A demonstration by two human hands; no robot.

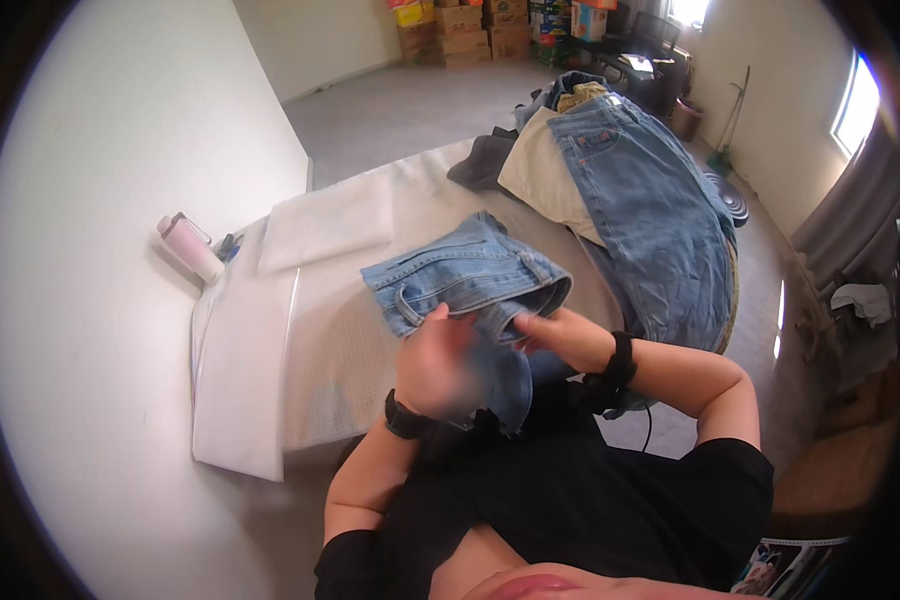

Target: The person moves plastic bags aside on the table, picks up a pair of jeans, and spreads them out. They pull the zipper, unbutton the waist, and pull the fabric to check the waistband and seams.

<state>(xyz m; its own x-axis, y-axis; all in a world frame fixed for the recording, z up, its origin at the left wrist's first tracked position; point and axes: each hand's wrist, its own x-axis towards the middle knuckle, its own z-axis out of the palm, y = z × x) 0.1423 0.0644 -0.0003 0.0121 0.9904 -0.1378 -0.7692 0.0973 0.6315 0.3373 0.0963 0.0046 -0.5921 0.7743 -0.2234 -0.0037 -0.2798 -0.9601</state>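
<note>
A pair of light-blue denim jeans (pixel 448 268) is gathered up in front of my chest, its waistband and belt loops turned upward. My left hand (pixel 435 365) is closed on the near side of the jeans, with the thumb over the denim by a belt loop; its lower part is blurred. At the right end of the waistband, my right hand (pixel 568 338) pinches the edge between thumb and fingers. Part of the denim hangs below my hands toward my lap. More blue jeans (pixel 650 225), one with a pale pocket lining or panel, lie spread over the right side of the table.
The white-covered table (pixel 335 385) holds a folded white sheet (pixel 330 220) and a pink bottle (pixel 187 245) against the left wall. Dark cloth (pixel 482 162) lies beside the spread jeans. Cardboard boxes (pixel 462 35) are stacked at the back; a bin (pixel 687 118) stands at the far right.
</note>
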